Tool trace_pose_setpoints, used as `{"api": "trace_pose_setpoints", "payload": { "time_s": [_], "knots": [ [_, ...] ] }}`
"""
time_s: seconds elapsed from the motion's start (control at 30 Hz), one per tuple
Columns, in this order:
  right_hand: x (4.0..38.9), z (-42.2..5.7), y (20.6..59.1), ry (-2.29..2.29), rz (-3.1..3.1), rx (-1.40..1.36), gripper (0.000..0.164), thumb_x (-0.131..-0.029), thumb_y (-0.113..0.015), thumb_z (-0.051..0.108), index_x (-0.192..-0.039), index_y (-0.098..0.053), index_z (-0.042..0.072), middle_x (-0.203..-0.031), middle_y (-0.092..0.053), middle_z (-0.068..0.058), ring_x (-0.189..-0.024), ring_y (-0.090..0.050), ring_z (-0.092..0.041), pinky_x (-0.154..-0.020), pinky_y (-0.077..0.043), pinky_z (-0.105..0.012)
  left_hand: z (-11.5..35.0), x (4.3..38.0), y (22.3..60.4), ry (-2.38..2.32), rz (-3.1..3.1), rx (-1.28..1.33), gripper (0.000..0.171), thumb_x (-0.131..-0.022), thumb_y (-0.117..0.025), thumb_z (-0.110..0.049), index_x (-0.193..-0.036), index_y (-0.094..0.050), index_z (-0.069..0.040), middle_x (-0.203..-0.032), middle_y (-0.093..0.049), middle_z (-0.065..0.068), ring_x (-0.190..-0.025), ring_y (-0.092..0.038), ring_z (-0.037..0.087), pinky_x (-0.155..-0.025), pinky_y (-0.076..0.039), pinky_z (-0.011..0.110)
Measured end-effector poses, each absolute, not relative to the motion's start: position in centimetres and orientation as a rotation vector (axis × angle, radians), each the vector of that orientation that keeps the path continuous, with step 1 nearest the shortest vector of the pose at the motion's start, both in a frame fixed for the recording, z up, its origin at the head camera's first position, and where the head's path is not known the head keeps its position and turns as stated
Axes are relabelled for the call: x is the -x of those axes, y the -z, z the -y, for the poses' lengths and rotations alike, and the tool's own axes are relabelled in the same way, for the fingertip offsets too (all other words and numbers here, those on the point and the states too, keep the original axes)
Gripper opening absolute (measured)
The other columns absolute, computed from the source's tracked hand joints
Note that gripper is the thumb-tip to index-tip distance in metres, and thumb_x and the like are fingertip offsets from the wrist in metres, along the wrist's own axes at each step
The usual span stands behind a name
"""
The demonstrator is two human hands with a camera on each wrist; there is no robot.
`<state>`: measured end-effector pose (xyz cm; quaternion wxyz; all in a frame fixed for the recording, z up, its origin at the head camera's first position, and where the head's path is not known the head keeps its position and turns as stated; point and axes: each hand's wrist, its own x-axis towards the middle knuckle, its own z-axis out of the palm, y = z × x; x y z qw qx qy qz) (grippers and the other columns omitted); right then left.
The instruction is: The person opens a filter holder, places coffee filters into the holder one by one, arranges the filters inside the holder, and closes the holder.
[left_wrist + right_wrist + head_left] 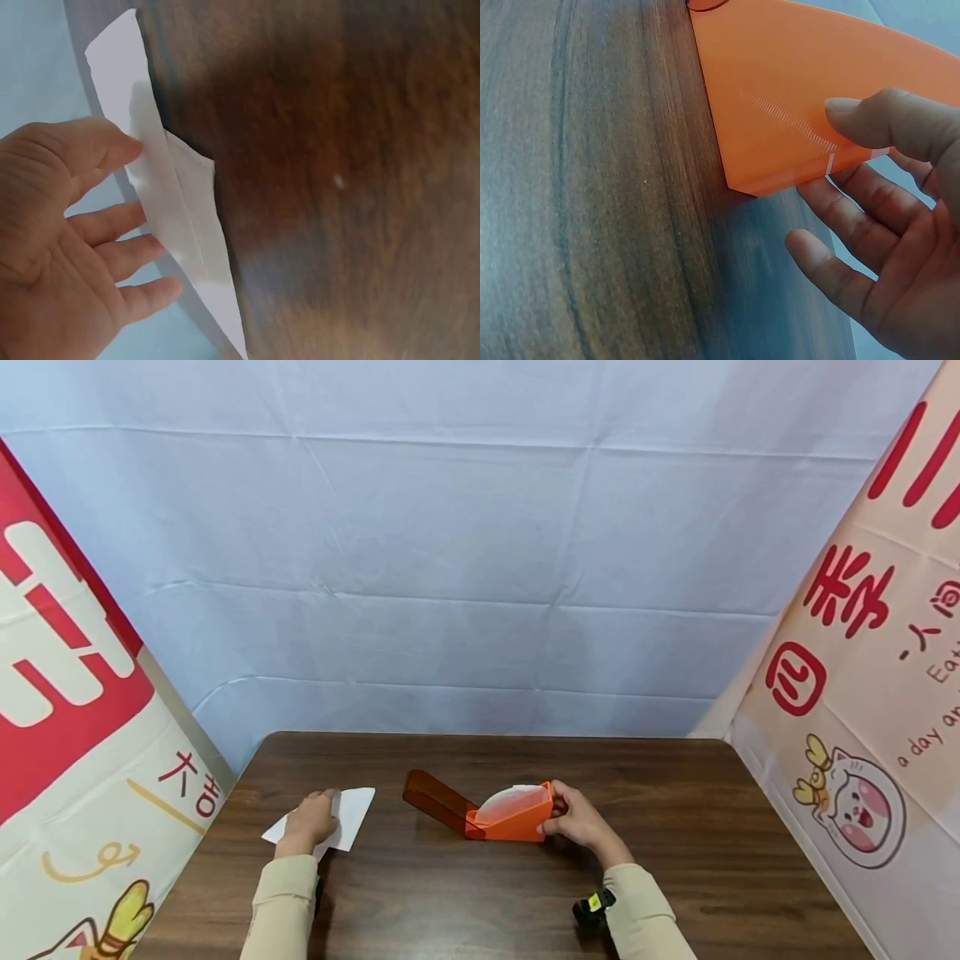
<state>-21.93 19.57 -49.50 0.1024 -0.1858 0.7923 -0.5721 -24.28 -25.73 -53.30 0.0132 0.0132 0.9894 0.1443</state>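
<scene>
In the head view an orange box (519,821) stands on the table with its see-through brown lid (438,802) swung out to the left. White paper (512,804) with a rounded top edge shows inside. My right hand (581,817) grips the box at its right end. The right wrist view shows the right thumb (855,115) on the box's side wall and the fingers round its end. Farther left, my left hand (310,821) holds folded white paper (356,814). Its thumb lies on one face of this paper (154,172) and fingers are behind it.
Both hands are over a dark wood-grain table (450,910). A pale blue cloth (450,568) hangs behind its far edge. Printed banners stand on the left (67,635) and right (862,693). A black band (592,910) is at the right wrist.
</scene>
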Motion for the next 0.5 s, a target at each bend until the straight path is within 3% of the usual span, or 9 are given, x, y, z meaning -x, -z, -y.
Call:
{"api": "trace_pose_setpoints", "payload": {
  "time_s": [0.27, 0.5],
  "knots": [
    [21.9, -19.5, 49.5, 1.692, -2.337, 0.562, 0.036, -0.069, -0.069, -0.016, -0.098, -0.052, -0.002, -0.095, -0.062, -0.015, -0.086, -0.058, -0.028, -0.071, -0.050, -0.031, 25.9, 24.2, 54.1, -0.435, -3.191, -0.031, 0.047, -0.071, -0.066, -0.006, -0.116, -0.058, 0.000, -0.103, -0.057, 0.026, -0.087, -0.057, 0.047, -0.064, -0.043, 0.060],
    [22.7, -19.9, 51.0, 1.697, -2.337, 0.579, 0.038, -0.069, -0.071, -0.015, -0.098, -0.052, -0.001, -0.096, -0.062, -0.013, -0.085, -0.058, -0.026, -0.071, -0.051, -0.032, 25.7, 24.3, 54.5, -0.374, -3.306, -0.019, 0.044, -0.069, -0.069, -0.004, -0.112, -0.060, -0.002, -0.098, -0.057, 0.023, -0.084, -0.055, 0.044, -0.063, -0.041, 0.058]
  ]
}}
